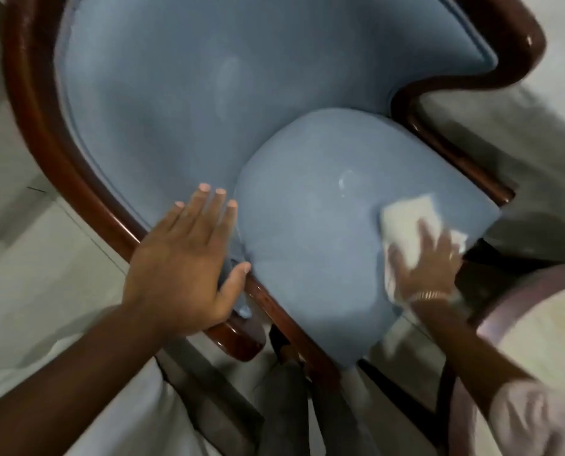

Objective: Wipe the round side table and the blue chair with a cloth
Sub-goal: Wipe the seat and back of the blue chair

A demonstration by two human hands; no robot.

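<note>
The blue chair (182,103) fills the view, with a dark polished wood frame around blue upholstery and a rounded blue seat cushion (310,245). My right hand (429,268) presses a white cloth (406,222) flat on the right part of the cushion, near its front edge; the hand is blurred. My left hand (182,261) rests flat, fingers spread, on the chair's left wooden arm and the blue padding beside the cushion, holding nothing. The round side table (518,311) shows at the lower right, a pale top inside a dark wood rim.
Pale tiled floor (21,264) lies around the chair on the left and right. The chair's dark legs (284,347) show below the seat front. A white sleeve (537,419) covers my right forearm at the bottom right.
</note>
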